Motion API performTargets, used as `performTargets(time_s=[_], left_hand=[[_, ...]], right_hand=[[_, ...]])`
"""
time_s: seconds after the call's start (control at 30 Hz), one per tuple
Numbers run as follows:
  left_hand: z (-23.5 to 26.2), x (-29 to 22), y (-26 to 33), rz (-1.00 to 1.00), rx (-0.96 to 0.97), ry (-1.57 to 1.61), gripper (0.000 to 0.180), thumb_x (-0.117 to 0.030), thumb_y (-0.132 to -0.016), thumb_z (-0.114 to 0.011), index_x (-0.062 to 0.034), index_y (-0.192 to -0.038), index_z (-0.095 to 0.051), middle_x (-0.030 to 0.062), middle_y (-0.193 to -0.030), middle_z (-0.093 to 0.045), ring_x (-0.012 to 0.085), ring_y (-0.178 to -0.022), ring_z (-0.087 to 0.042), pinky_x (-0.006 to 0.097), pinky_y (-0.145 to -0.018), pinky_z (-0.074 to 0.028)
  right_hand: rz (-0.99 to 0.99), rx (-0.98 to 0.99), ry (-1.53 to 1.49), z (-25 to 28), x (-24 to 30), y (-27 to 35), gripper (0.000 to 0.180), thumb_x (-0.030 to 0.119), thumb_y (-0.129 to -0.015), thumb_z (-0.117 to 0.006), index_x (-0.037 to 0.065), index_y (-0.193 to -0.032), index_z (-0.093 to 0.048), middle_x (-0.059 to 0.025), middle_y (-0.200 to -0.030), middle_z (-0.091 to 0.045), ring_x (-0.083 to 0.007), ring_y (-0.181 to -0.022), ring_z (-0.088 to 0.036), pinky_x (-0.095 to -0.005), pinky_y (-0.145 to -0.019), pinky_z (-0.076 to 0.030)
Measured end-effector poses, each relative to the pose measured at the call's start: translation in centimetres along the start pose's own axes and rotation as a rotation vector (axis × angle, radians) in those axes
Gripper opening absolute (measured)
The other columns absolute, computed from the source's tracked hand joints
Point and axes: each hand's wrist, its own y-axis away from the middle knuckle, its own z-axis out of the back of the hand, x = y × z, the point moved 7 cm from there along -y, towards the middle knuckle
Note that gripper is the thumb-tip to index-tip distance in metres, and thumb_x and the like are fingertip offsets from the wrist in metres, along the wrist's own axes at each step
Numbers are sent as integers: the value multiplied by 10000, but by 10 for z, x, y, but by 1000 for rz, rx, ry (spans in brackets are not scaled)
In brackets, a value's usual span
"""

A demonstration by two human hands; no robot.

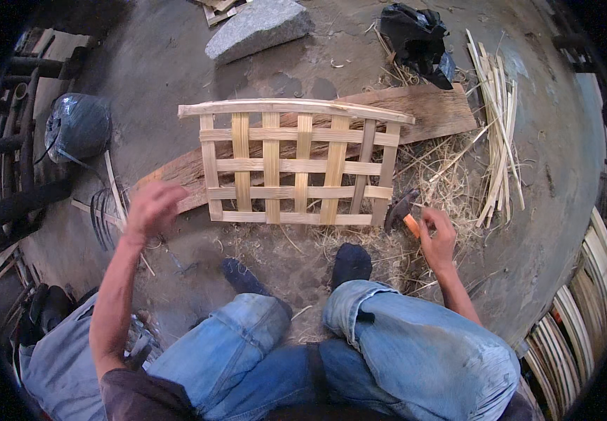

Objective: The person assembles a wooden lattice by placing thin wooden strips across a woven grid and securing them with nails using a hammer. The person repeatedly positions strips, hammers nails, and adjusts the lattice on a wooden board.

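A woven lattice panel of flat pale strips [272, 167] stands in front of my feet, with a thicker rail along its far edge. My left hand [154, 210] hovers off the panel's left side, its fingers smeared by motion. At the near right corner lies a hammer [403, 209] with a dark head and an orange handle. My right hand [438, 235] is right beside that handle, thumb and forefinger pinched together. Whether the fingers hold the handle or some small thing cannot be made out.
A rough wooden plank [436, 112] lies beneath the panel. Thin shavings [450, 172] and a bundle of split strips [500, 133] are to the right. Farther off are a grey stone block [260, 31] and a black plastic bag [415, 38]. A dark wrapped bundle [79, 126] sits left.
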Motion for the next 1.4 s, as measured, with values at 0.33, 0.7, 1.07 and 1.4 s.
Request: performTargets(time_s=[0.33, 0.7, 1.07, 1.4], left_hand=[[62, -17, -107, 107, -318, 109, 225, 68, -769, -717, -51, -959, -707, 95, -972, -711, 257, -903, -694, 351, -802, -561], [-68, -123, -204, 132, -318, 503, 106, -85, -848, -730, -80, -951, -706, 88, -942, -702, 254, -875, -682, 367, -738, -560], [-95, -177, -241, 29, -367, 363, 262, -71, -789, -756, -93, -1042, -690, 80, -1039, -688, 276, -1003, -657, 383, -860, -534], [-135, -195, -256, 170, -170, 82, 662, -301, -857, -684, -60, -1434, -465, 84, -1430, -464, 243, -1371, -408, 427, -1125, -299]], right_hand=[[-118, 168, 47, -5, -31, 35, 315, 21, -828, -690, 19, -1126, -589, -160, -1021, -566, -347, -953, -585, -414, -829, -485], [-357, 63, -143, 42, -19, 41, 407, 344, -1035, -505, 3, -1240, -589, -110, -870, -638, -225, -775, -601, -383, -717, -486], [-147, -16, -125, 50, 63, -100, 300, 228, -1032, -506, 7, -1230, -544, -192, -767, -592, -339, -706, -629, -431, -656, -467], [-266, 18, -212, 15, 42, -130, 281, 238, -1030, -496, -21, -1126, -548, -246, -744, -591, -428, -705, -626, -488, -631, -448]])
